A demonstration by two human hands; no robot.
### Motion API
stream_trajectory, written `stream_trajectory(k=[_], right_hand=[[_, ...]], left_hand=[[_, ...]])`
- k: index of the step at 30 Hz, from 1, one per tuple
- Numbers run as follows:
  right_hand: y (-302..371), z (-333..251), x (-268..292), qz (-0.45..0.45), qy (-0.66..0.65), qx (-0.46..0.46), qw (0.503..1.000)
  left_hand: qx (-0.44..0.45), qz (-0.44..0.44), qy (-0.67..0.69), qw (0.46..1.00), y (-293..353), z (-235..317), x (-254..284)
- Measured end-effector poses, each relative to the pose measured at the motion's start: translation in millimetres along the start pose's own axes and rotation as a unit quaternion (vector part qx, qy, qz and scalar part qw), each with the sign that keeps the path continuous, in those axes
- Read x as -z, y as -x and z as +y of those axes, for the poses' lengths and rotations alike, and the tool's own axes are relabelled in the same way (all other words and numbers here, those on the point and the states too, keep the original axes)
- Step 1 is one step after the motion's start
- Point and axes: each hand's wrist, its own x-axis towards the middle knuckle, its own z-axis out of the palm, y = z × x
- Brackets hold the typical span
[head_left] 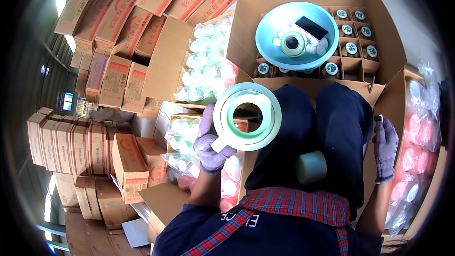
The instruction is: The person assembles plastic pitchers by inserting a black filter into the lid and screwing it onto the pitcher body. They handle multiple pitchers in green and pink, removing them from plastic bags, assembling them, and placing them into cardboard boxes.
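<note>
My left hand [212,149], in a purple-grey knit glove, is closed on a pale green hollow plastic housing [271,122] with a short handle. Its round opening faces up, and a dark interior shows through it. Off to the right, my gloved right hand [386,144] pinches a small white piece [380,118] too small to name, beside an open carton of bagged parts. A pale green cylindrical cup [311,167] lies on my lap. Ahead of my knees, a light blue basin [265,50] holds a phone [312,28], small white round pieces [318,47] and a pale green ring-shaped part [293,43].
The basin rests on a divided carton [388,33] of bottle-like pieces [351,49] with white tops. Open cartons to the left hold bagged pale green parts [204,61] and pink ones. Bagged pink parts [417,128] fill the right carton. Stacked cardboard boxes [113,83] stand farther left.
</note>
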Motion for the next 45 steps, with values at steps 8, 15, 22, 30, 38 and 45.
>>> stream_trajectory(k=[8,15,22,30,38,45], right_hand=[[-19,-35,10,0.052,0.206,0.180,0.960],[-99,-87,-32,0.033,0.025,0.261,0.964],[-200,-99,-154,-0.236,-0.007,0.177,0.955],[-228,-82,-206,-0.239,0.218,0.284,0.903],[-170,-99,-164,-0.180,-0.094,0.241,0.949],[-77,-180,-78,-0.305,-0.454,0.037,0.836]], left_hand=[[-0.062,-0.077,-0.028,0.995,-2,-4,10],[-0.111,-0.089,-0.158,0.977,12,-26,31],[-0.170,-0.098,-0.284,0.939,2,-24,24],[-0.174,-0.101,-0.340,0.919,-1,-28,15],[-0.112,-0.020,-0.149,0.982,-12,-33,2],[-0.209,-0.091,-0.056,0.972,-42,-2,-91]])
